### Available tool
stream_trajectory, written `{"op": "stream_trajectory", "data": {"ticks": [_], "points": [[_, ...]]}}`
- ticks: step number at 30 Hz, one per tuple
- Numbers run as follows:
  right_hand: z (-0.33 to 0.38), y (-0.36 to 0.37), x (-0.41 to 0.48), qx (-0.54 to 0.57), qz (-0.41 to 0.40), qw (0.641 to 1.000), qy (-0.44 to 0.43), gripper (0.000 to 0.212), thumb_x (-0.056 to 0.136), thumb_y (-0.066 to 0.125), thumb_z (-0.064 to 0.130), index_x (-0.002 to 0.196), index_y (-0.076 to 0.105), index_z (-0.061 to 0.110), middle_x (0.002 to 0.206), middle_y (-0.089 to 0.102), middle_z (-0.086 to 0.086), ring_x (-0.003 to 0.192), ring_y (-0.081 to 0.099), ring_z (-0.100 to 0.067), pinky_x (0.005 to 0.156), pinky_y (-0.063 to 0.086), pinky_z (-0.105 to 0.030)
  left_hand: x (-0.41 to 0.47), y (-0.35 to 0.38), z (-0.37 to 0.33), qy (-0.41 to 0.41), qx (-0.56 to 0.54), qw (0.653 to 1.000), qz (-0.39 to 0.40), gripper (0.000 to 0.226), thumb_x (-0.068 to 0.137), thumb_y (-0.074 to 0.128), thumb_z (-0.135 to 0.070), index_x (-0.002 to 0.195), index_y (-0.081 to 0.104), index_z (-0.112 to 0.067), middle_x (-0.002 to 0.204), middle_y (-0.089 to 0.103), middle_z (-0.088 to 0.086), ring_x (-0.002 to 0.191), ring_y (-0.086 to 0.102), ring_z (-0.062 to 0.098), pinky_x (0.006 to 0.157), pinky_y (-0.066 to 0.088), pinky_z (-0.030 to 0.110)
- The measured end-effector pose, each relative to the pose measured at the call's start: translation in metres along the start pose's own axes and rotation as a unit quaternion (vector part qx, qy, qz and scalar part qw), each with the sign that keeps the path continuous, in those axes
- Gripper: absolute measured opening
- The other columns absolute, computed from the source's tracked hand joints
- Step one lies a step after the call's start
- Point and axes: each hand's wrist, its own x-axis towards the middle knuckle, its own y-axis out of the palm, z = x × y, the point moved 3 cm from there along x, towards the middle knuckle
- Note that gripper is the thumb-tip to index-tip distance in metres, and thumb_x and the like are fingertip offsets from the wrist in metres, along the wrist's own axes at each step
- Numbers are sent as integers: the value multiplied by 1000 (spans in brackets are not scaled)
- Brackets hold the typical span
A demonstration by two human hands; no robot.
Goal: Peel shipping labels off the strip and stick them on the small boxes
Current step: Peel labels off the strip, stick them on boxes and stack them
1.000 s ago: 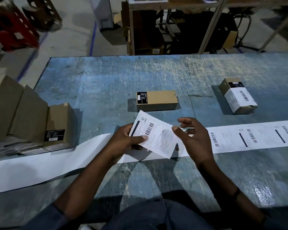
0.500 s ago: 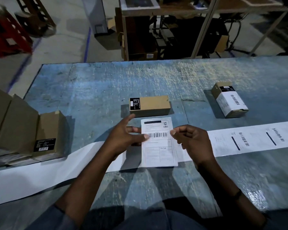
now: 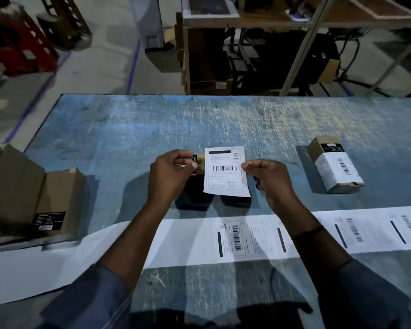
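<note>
Label (image 3: 226,170) is off the strip and held over the small box (image 3: 199,162), mid-table. The right hand (image 3: 271,184) pinches its right edge between thumb and forefinger.

The left hand (image 3: 169,176) is at the box's left end, fingers curled, thumb tip by the black sticker. Can't tell if it grips the box or just sits beside it. It doesn't look to be on the label: a sliver of box shows between the thumb and the label's left edge.

Key geometry:
- Label's long axis runs near-far, header at the far end.
- Box seems to run left-right, mostly hidden behind the label and right hand, so the two cross.
- Label's near end hangs past the box with shadow under it. Contact with the box top: can't tell.

My read: the right hand does the placing, the left is better placed to steady the box. Risk: with a one-edge hold the free left side may tack down skewed.

Further out:
- Strip (image 3: 176,243) lies left-right along the near table (image 3: 128,138), next label (image 3: 237,237) on it.
- Labelled box (image 3: 337,167) far right.
- Plain boxes (image 3: 57,198) stacked at left.
</note>
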Motion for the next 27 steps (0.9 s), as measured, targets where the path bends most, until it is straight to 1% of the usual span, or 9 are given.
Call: {"op": "stream_trajectory", "data": {"ticks": [2, 5, 7, 12, 17, 20, 23, 25, 27], "points": [[4, 10, 12, -4, 5, 1000, -4, 11, 87, 77, 2, 97, 76, -4, 70, 71, 0, 42, 51, 2, 43, 36, -9, 10, 4, -1, 21, 38, 999, -19, 19, 82, 80, -21, 99, 80, -29, 85, 77, -16, 76, 70, -5, 80, 61, 27], [2, 20, 25, -14, 10, 1000, 2, 15, 88, 76, 2, 99, 75, -8, 80, 72, -11, 38, 51, 3, 41, 35, -7, 20, 9, 2, 29, 64, 997, -18, 17, 84, 81, -19, 99, 80, -26, 84, 76, -15, 71, 66, -6, 76, 57, 22], [-2, 22, 33, -23, 5, 1000, 3, 16, 86, 78, 4, 97, 76, -7, 78, 72, -12, 39, 52, 2, 41, 36, -10, 24, 10, 6, 26, 74, 997, -11, 18, 83, 82, -17, 98, 80, -26, 84, 76, -14, 71, 67, -5, 76, 56, 21], [-4, 23, 39, -39, -3, 999, 7, 12, 85, 78, 3, 95, 77, -4, 65, 70, -5, 38, 52, 0, 39, 36, -11, 25, 12, 12, 22, 67, 998, -4, 20, 81, 83, -15, 99, 80, -25, 85, 76, -14, 75, 70, -3, 77, 56, 18], [-1, 22, 39, -44, -6, 999, 14, 10, 86, 77, 2, 95, 77, -3, 77, 72, -12, 37, 51, 2, 38, 35, -11, 28, 13, 13, 18, 74, 997, 2, 23, 78, 86, -20, 98, 79, -28, 86, 76, -15, 71, 67, -5, 72, 54, 19], [-2, 21, 39, -43, -11, 999, 11, 9, 86, 78, 3, 94, 78, -1, 75, 72, -10, 38, 51, 2, 39, 34, -10, 28, 15, 15, 18, 91, 996, 5, 23, 76, 88, -24, 97, 78, -30, 87, 75, -18, 64, 61, -7, 67, 48, 19], [-3, 22, 40, -57, -16, 998, 9, 6, 85, 79, 4, 91, 79, 2, 71, 73, -5, 38, 51, 3, 40, 35, -10, 28, 17, 15, 21, 96, 995, 4, 24, 76, 88, -27, 96, 78, -31, 87, 74, -19, 63, 59, -8, 66, 47, 19], [-4, 22, 42, -69, -19, 997, 8, 3, 84, 81, 5, 86, 80, 6, 69, 74, -3, 42, 56, 0, 43, 39, -13, 28, 18, 15, 22, 101, 995, 5, 25, 75, 89, -29, 97, 77, -31, 87, 73, -18, 63, 59, -10, 65, 45, 19], [-5, 23, 43, -79, -20, 997, 0, 6, 82, 82, 7, 81, 80, 12, 73, 77, -3, 58, 68, -10, 56, 51, -22, 27, 18, 14, 30, 109, 994, 6, 26, 75, 90, -30, 97, 77, -30, 88, 73, -17, 65, 58, -11, 64, 43, 19]]}}
